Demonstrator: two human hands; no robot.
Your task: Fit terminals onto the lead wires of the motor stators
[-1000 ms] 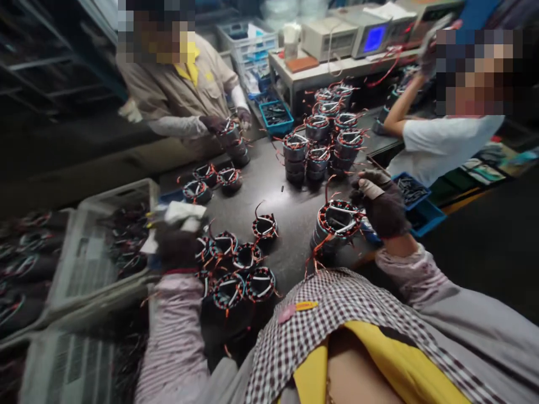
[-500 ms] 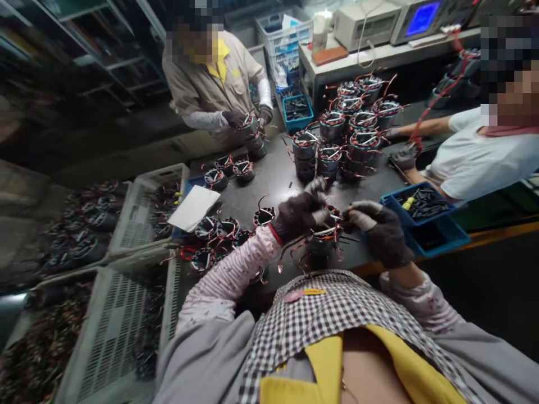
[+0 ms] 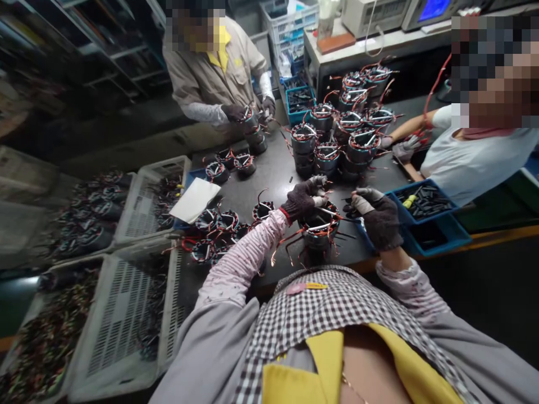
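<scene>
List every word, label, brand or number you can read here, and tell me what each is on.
No text is readable anywhere.
Mark on the co-worker's beige shirt: too small.
Yellow strip on the checked apron: any lettering is too blurred.
Blue screen: too blurred.
Beige instrument: nothing legible.

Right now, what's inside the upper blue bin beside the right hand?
Upper blue bin: slim black pieces, with a yellow item on top. The pieces cover most of the floor; anything beneath them can't be seen.
</scene>
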